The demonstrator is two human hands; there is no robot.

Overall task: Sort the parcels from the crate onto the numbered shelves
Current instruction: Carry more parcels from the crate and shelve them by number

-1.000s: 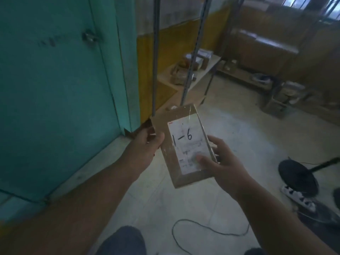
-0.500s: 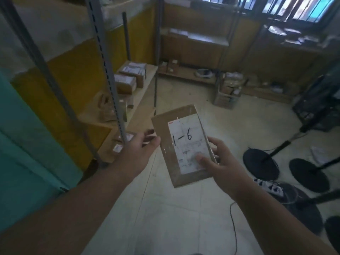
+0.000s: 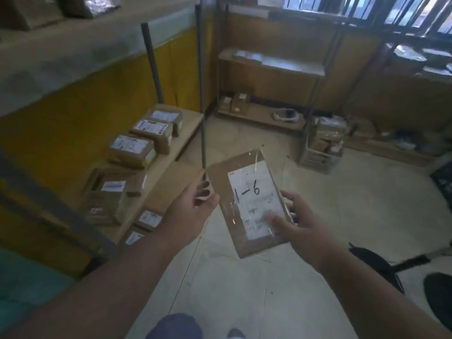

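Cardboard parcel [image 3: 247, 201]: flat, taped, white label marked "1-6" — held in the air above the floor [image 3: 342, 204].
Left hand [image 3: 188, 214]: fingers curled under the parcel's left edge, gripping it.
Right hand [image 3: 300, 226]: thumb pressed on the label, fingers wrapped beneath.
Low shelf [image 3: 186, 133]: at left — several labelled boxes [image 3: 132, 149] lie on it.
Crate [image 3: 320, 152]: on the floor beyond, parcels inside.

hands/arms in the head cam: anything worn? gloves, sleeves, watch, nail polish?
No gloves on either. The left hand and right hand are bare, and both forearms are bare down to the frame edge, no sleeves or watch in view. The left hand's fingernails look dark, maybe polished; the dim light makes that uncertain.
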